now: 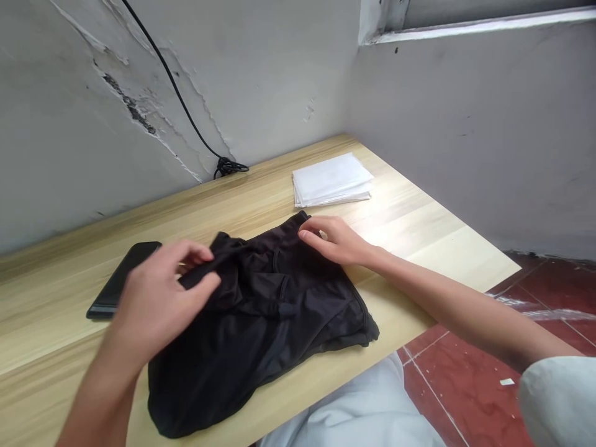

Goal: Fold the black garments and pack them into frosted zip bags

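We count two hands: one left hand and one right hand. Between them is one black garment. On the left we find one dark case, on the far side one black cable and one stack of white paper, whose sheets we cannot number. We see one table, two walls, one window frame far right, and, near right, one pale sleeve and one small white scrap.
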`<state>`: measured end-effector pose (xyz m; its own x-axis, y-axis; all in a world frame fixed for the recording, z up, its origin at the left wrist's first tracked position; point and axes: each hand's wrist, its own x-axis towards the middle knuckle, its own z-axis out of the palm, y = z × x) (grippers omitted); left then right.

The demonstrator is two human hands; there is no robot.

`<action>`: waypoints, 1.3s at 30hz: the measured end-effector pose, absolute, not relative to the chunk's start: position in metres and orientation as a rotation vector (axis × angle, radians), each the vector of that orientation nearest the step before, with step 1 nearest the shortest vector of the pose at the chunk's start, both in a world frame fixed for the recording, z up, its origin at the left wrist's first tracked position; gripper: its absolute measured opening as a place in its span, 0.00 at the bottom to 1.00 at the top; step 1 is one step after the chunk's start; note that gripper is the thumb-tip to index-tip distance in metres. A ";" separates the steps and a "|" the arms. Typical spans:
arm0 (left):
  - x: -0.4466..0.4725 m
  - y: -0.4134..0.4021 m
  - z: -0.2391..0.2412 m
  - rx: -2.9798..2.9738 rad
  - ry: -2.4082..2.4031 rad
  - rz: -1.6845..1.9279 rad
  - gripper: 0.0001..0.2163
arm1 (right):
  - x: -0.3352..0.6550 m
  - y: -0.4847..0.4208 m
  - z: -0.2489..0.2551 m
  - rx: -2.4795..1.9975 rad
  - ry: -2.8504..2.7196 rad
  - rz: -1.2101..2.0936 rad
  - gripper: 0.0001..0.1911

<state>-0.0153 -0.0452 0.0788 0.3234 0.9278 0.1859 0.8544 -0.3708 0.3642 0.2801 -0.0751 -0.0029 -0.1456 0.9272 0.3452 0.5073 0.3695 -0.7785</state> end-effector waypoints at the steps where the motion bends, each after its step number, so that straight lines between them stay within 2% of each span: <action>1: -0.007 -0.049 0.073 2.417 1.497 0.423 0.07 | 0.280 -0.075 -0.004 -1.254 -1.809 0.632 0.14; 4: 0.016 -0.065 0.053 2.458 1.108 0.089 0.10 | 0.278 -0.075 -0.006 -1.248 -1.852 0.638 0.13; 6: 0.021 -0.070 0.050 2.440 1.120 0.040 0.12 | 0.277 -0.075 -0.007 -1.240 -1.871 0.641 0.13; 10: 0.006 -0.054 0.063 2.351 1.217 0.213 0.18 | 0.279 -0.074 -0.006 -1.213 -1.880 0.622 0.12; 13: -0.003 -0.044 0.052 2.562 1.291 0.396 0.24 | 0.286 -0.068 -0.008 -1.228 -1.852 0.531 0.09; 15: -0.002 -0.045 0.032 2.690 1.244 0.246 0.30 | 0.296 -0.060 -0.014 -1.272 -1.802 0.382 0.09; 17: 0.001 -0.050 0.013 2.694 1.229 0.065 0.31 | 0.310 -0.051 -0.021 -1.370 -1.738 0.224 0.13; 20: 0.002 -0.055 0.001 2.653 1.217 -0.002 0.31 | 0.331 -0.039 -0.034 -1.610 -1.686 0.111 0.22; 23: -0.005 -0.051 0.008 2.590 1.224 0.221 0.29 | 0.347 -0.032 -0.042 -1.779 -1.670 0.120 0.27; 27: -0.022 -0.041 0.024 2.421 1.628 0.555 0.22 | 0.353 -0.031 -0.040 -1.806 -1.666 0.137 0.21; 29: -0.030 -0.038 0.027 2.350 1.778 0.434 0.19 | 0.351 -0.033 -0.036 -1.789 -1.680 0.152 0.17; 32: -0.034 -0.038 0.026 2.322 1.760 0.298 0.20 | 0.347 -0.037 -0.032 -1.747 -1.711 0.193 0.12; 39: -0.029 -0.048 0.019 2.233 1.546 0.489 0.18 | 0.346 -0.038 -0.039 -1.694 -1.675 0.129 0.17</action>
